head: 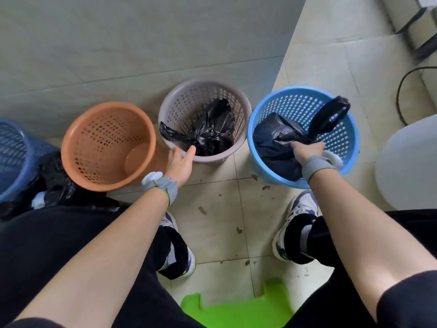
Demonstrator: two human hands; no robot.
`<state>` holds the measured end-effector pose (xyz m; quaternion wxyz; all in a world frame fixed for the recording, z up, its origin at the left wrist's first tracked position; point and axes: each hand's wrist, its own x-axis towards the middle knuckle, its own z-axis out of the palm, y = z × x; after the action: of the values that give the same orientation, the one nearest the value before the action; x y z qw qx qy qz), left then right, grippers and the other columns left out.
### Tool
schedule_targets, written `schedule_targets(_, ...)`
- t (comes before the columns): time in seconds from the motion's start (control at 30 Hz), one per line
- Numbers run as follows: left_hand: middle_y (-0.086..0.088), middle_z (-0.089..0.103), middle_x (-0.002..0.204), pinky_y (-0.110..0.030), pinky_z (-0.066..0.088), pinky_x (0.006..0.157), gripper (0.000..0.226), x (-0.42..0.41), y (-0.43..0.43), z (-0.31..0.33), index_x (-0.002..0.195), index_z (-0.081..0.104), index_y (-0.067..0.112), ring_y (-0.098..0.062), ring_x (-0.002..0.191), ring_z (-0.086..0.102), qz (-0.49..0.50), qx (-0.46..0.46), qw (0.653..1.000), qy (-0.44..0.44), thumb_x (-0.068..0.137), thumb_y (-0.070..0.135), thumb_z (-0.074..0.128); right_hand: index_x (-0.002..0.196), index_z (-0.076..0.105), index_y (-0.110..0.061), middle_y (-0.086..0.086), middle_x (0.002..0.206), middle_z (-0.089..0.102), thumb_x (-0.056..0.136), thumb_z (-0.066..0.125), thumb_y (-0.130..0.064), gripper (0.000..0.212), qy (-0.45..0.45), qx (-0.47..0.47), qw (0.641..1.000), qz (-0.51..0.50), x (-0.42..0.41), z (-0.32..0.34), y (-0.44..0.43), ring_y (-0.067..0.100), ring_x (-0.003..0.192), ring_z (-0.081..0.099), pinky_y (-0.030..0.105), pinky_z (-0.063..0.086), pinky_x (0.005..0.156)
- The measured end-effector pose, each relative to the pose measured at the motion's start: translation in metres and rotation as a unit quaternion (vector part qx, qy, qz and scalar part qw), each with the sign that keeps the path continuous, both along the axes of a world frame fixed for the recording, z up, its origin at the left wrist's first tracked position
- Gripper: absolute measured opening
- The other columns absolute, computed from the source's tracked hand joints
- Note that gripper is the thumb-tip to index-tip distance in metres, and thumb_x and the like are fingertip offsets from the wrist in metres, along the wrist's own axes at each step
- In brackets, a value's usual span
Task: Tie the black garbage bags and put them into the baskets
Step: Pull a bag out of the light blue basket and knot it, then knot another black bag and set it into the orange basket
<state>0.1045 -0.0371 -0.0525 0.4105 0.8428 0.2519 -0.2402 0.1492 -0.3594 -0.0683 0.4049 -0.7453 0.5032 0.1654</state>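
While the person sits over a row of plastic baskets on a tiled floor, the right hand [307, 151] reaches into the light blue basket [300, 89] and grips a black garbage bag [274, 140] at its gathered neck, fingers curled down into the plastic. The bag lies inside that basket, against its near wall, and one handle loop [331, 114] stands up above the rim.

The left hand [181, 163] holds nothing. Its fingers are loose and extended, with the thumb tip at the near rim of the grey basket [205, 82]. A second black bag [210, 136] sits inside that basket, bunched at the top, with one ear hanging over the left side of the rim.

Just left of the grey one stands the orange basket [111, 104], its perforated wall and bare bottom in view. A dark blue basket [11, 150] shows at the left edge of the frame, with more black plastic [56, 183] heaped on the floor beside it.

Both wrists carry grey bands (each with a white piece attached). A green stool [236, 311] shows between the person's knees, and a white container [406, 166] stands just right of the light blue basket.
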Motion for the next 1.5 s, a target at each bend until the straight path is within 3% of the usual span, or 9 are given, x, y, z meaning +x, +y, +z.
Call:
schedule_targets(0.1, 0.003, 0.045, 0.14, -0.046, 0.032, 0.113, 0.056, 0.003, 0.006, 0.005, 0.131, 0.052, 0.025, -0.028, 0.135, 0.042, 0.031, -0.036, 0.999, 0.001, 0.092, 0.062, 0.037, 0.157, 0.013, -0.015, 0.015, 0.162, 0.017, 0.089, 0.061, -0.043, 0.087, 0.013, -0.052, 0.995, 0.087, -0.003, 0.004, 0.016, 0.04, 0.144, 0.025, 0.053, 0.03, 0.114)
schedule_targets(0.13, 0.009, 0.054, 0.117, -0.046, 0.039, 0.108, 0.032, 0.001, 0.009, 0.005, 0.106, 0.058, 0.031, -0.03, 0.125, 0.051, 0.037, -0.033, 0.999, -0.011, 0.095, 0.055, 0.039, 0.156, 0.019, -0.015, 0.014, 0.161, 0.018, 0.094, 0.057, -0.04, 0.077, 0.012, -0.073, 0.992, 0.106, -0.005, 0.009, 0.02, 0.039, 0.142, 0.031, 0.049, 0.032, 0.11)
schedule_targets(0.2, 0.003, 0.062, 0.097, -0.047, 0.051, 0.096, 0.025, -0.006, 0.017, 0.012, 0.087, 0.058, 0.025, -0.032, 0.109, 0.062, 0.056, -0.029, 0.996, -0.056, 0.099, 0.038, 0.04, 0.149, 0.033, -0.015, 0.013, 0.154, 0.031, 0.097, 0.051, -0.034, 0.058, -0.043, -0.101, 0.986, 0.123, -0.011, 0.023, 0.028, 0.036, 0.125, 0.048, 0.041, 0.038, 0.094)
schedule_targets(0.3, -0.011, 0.07, 0.07, -0.048, 0.058, 0.077, 0.034, -0.021, 0.022, 0.026, 0.079, 0.051, 0.014, -0.028, 0.075, 0.07, 0.122, -0.066, 0.987, -0.078, 0.102, 0.029, 0.032, 0.116, 0.063, -0.012, 0.009, 0.111, 0.066, 0.098, 0.043, -0.037, 0.036, -0.126, -0.108, 0.975, 0.145, -0.014, 0.034, 0.041, 0.029, 0.088, 0.059, 0.034, 0.043, 0.076)
schedule_targets(0.37, -0.009, 0.058, 0.051, -0.048, 0.058, 0.067, 0.034, -0.035, 0.027, 0.041, 0.074, 0.047, 0.013, -0.024, 0.051, 0.064, 0.138, -0.058, 0.982, -0.113, 0.101, 0.027, 0.033, 0.091, 0.069, -0.009, 0.012, 0.087, 0.072, 0.095, 0.037, -0.04, 0.045, -0.144, -0.086, 0.972, 0.167, -0.021, 0.05, 0.055, 0.03, 0.079, 0.063, 0.038, 0.053, 0.078)
schedule_targets(0.8, -0.006, 0.045, 0.069, -0.015, 0.039, 0.036, 0.038, -0.128, 0.085, 0.154, 0.079, 0.047, 0.011, -0.02, 0.05, 0.047, 0.181, 0.067, 0.948, -0.254, 0.104, 0.035, 0.032, 0.077, 0.067, -0.022, -0.002, 0.067, 0.072, 0.087, 0.043, -0.039, 0.031, -0.259, 0.095, 0.906, 0.322, -0.065, 0.142, 0.189, 0.024, 0.078, 0.071, 0.042, 0.057, 0.084)
schedule_targets(1.1, -0.001, 0.043, 0.064, -0.032, 0.05, 0.052, 0.038, -0.193, 0.121, 0.174, 0.072, 0.045, 0.021, -0.02, 0.051, 0.049, 0.283, 0.106, 0.92, -0.25, 0.103, 0.039, 0.033, 0.073, 0.069, -0.025, -0.005, 0.056, 0.069, 0.083, 0.049, -0.039, 0.027, -0.241, 0.198, 0.855, 0.415, -0.085, 0.143, 0.263, 0.025, 0.069, 0.07, 0.047, 0.059, 0.082)
schedule_targets(1.23, -0.002, 0.045, 0.064, -0.026, 0.045, 0.045, 0.039, -0.205, 0.141, 0.178, 0.073, 0.049, 0.017, -0.019, 0.052, 0.048, 0.326, 0.118, 0.9, -0.265, 0.103, 0.037, 0.034, 0.08, 0.07, -0.024, -0.006, 0.058, 0.069, 0.085, 0.049, -0.035, 0.024, -0.228, 0.243, 0.845, 0.419, -0.082, 0.14, 0.291, 0.02, 0.054, 0.065, 0.049, 0.06, 0.079)
schedule_targets(1.5, -0.003, 0.054, 0.069, -0.035, 0.052, 0.061, 0.026, -0.215, 0.19, 0.139, 0.103, 0.071, 0.015, -0.021, 0.064, 0.053, 0.377, 0.082, 0.893, -0.233, 0.099, 0.027, 0.047, 0.099, 0.068, -0.015, 0.001, 0.072, 0.07, 0.093, 0.053, -0.029, 0.021, -0.164, 0.208, 0.83, 0.491, -0.089, 0.119, 0.318, 0.016, 0.057, 0.065, 0.032, 0.056, 0.061)
